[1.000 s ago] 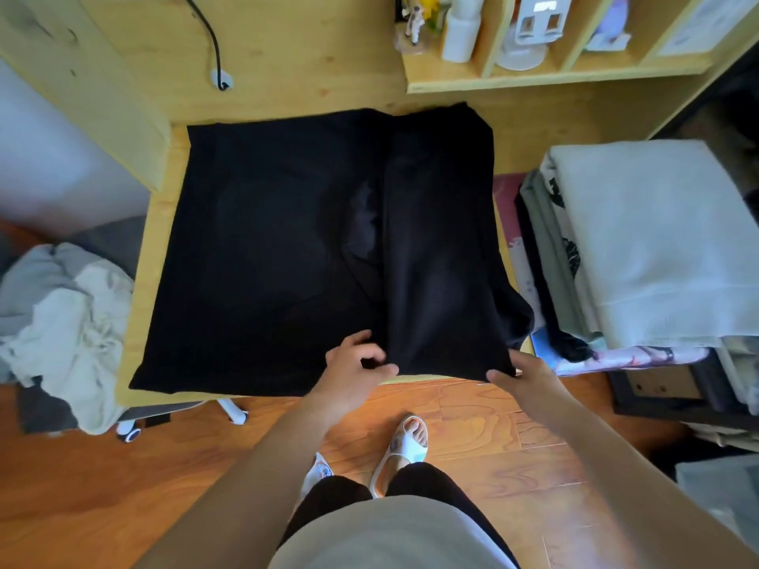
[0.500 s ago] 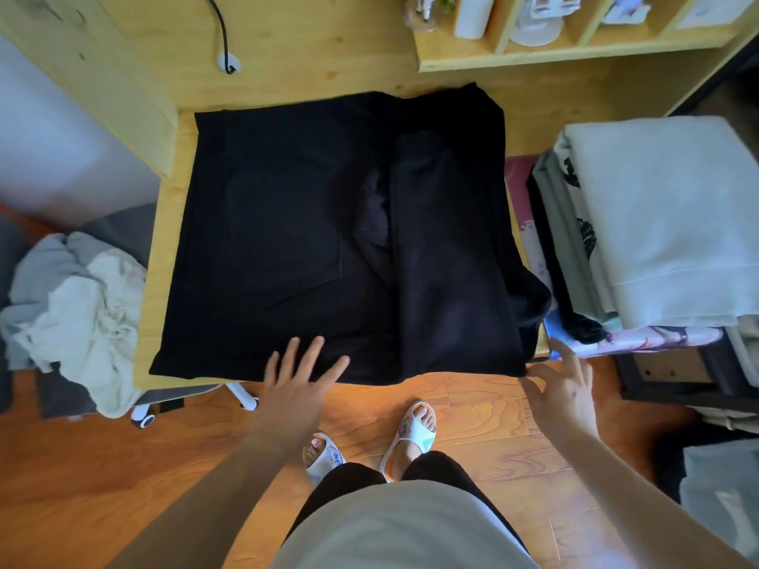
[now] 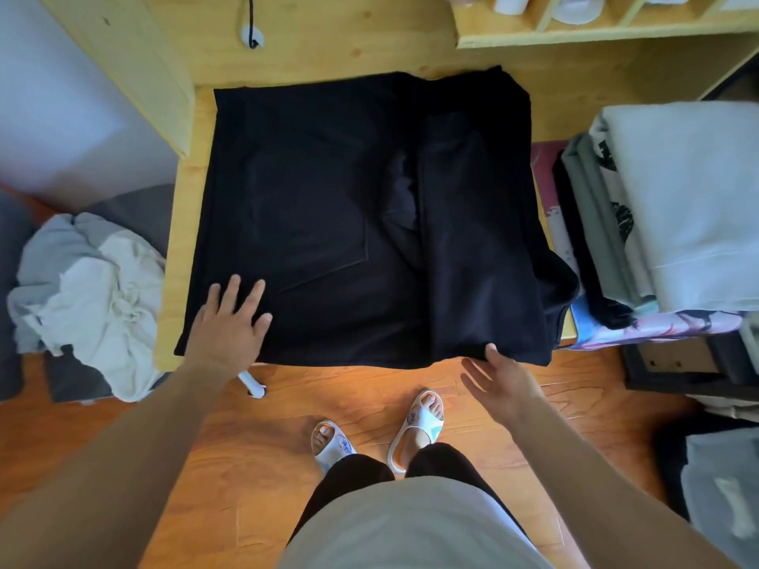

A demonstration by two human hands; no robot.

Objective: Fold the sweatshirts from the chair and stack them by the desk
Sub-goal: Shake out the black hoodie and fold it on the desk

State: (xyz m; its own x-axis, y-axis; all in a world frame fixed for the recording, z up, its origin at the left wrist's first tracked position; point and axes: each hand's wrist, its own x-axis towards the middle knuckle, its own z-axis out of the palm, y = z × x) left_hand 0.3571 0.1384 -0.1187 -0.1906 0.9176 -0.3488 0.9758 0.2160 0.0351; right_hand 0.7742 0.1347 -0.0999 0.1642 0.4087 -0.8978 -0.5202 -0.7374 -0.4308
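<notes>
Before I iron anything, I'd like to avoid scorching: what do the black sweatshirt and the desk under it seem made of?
Black sweatshirt: looks like matte, soft knit fleece, probably cotton blend; no sheen, soft folds. Desk: light wood or wood-look laminate, smooth, visible grain.

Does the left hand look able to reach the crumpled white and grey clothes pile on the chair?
Probably yes: the left hand rests open on the black sweatshirt, and nothing lies between it and the clothes pile.

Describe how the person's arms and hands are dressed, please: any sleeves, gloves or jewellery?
The left hand and right hand are bare, without gloves, rings or watch. Both forearms are uncovered as far as the frame shows; no sleeve is visible.
</notes>
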